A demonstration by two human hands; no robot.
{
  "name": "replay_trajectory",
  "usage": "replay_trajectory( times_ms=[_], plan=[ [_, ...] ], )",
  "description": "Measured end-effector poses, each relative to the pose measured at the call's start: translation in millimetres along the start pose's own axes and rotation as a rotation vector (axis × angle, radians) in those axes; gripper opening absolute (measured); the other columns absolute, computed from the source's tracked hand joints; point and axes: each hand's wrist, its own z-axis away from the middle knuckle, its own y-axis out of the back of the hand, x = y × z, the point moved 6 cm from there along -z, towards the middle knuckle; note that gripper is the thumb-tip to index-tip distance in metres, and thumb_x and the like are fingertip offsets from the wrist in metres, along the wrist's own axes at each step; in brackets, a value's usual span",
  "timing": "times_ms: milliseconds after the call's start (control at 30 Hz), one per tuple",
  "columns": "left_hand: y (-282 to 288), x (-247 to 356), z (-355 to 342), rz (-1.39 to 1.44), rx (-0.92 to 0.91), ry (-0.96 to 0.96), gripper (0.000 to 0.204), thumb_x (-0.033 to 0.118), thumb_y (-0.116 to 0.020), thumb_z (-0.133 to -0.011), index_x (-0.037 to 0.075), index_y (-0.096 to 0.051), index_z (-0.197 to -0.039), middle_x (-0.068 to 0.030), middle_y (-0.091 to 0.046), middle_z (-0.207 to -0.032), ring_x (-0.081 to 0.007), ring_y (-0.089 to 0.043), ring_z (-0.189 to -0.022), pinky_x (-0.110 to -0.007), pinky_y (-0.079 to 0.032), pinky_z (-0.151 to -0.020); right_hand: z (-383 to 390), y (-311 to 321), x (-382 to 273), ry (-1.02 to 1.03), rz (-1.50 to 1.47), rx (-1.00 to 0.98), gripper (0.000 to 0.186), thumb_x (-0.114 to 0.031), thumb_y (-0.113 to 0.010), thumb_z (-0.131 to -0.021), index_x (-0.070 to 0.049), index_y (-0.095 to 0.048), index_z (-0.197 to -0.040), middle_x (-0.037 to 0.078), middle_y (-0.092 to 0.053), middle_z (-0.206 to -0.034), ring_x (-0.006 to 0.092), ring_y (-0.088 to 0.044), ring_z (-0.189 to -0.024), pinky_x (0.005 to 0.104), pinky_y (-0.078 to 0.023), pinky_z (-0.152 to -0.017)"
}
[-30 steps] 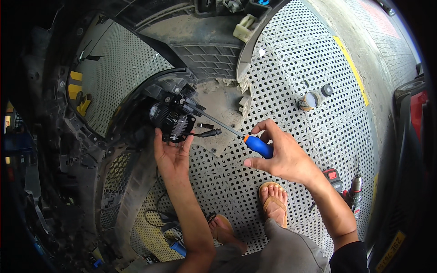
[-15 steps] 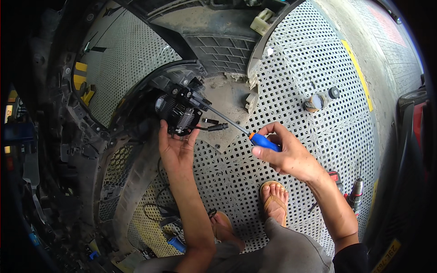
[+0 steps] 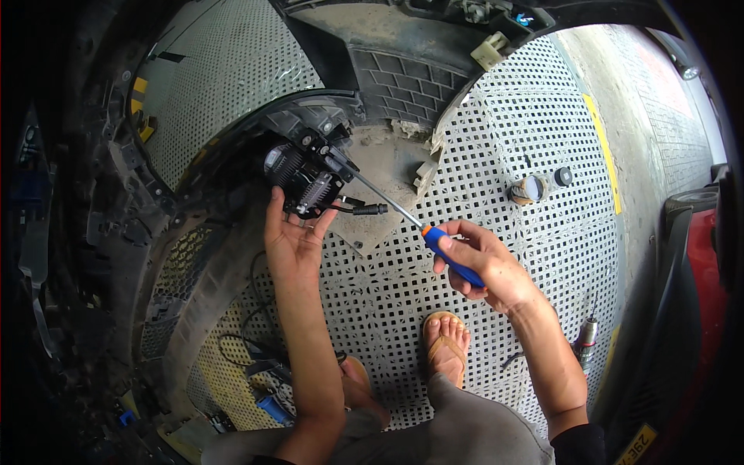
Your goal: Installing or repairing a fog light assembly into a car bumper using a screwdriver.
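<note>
A black fog lamp unit (image 3: 314,190) with cooling fins sits against the dark bumper frame, left of centre. My left hand (image 3: 298,244) cups it from below, thumb on its left and fingers on its lower right side. A short cable with a round plug (image 3: 370,209) sticks out beside those fingers. In my right hand (image 3: 484,267) is a screwdriver (image 3: 453,256) with a blue and orange handle, thumb along the handle and fingers curled under it. Its shaft slants up left to a bracket (image 3: 333,159) on the lamp's upper right; the tip is hidden there.
Grey perforated floor tiles (image 3: 403,302) spread below. A clear jar (image 3: 529,188) lies on its side beside a black cap (image 3: 563,177). A power drill (image 3: 589,337) lies right of my right forearm. Black cables (image 3: 252,325) and a blue tool (image 3: 273,411) are at lower left. A red car (image 3: 701,248) stands right.
The view has shifted slightly. My right thumb and fingers have moved on the screwdriver handle, the thumb now lying along it. My left hand still holds the lamp from below.
</note>
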Motion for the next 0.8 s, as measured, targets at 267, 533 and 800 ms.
replay_trajectory(
  times_ms=[267, 533, 800],
  plan=[
    [-4.6, 3.7, 4.6, -0.033, 0.009, -0.029, 0.042, 0.033, -0.072, -0.098, -0.001, -0.061, -0.121, -0.0178, -0.072, -0.117, -0.0321, -0.074, -0.101, -0.048, -0.066, -0.091, 20.0, -26.7, -28.3, 0.617, 1.225, 0.378, 0.035, -0.016, -0.07, -0.098, -0.005, -0.059, -0.129, 0.015, -0.072, -0.093, 0.0251, -0.068, -0.065, 0.0335, -0.052, -0.054],
    [-2.0, 0.6, 2.4, -0.034, 0.006, -0.034, 0.049, 0.033, -0.07, -0.1, -0.006, -0.057, -0.128, -0.0218, -0.07, -0.119, -0.0379, -0.075, -0.1, -0.045, -0.069, -0.083, -0.4, -7.2, 0.1, 0.026, 0.06, 0.026, 0.042, -0.024, -0.072, -0.099, -0.002, -0.055, -0.13, 0.01, -0.068, -0.09, 0.0066, -0.052, -0.054, 0.0213, -0.037, -0.042],
    [1.8, -0.3, -1.0, -0.022, 0.041, -0.062, 0.047, 0.033, -0.072, -0.099, -0.005, -0.061, -0.125, -0.0203, -0.073, -0.116, -0.0379, -0.076, -0.097, -0.044, -0.07, -0.079, 16.9, -38.7, -29.1, 0.613, 1.438, 0.358, 0.04, -0.024, -0.066, -0.102, -0.004, -0.059, -0.136, 0.014, -0.07, -0.087, 0.0271, -0.072, -0.066, 0.0381, -0.057, -0.059]
  ],
)
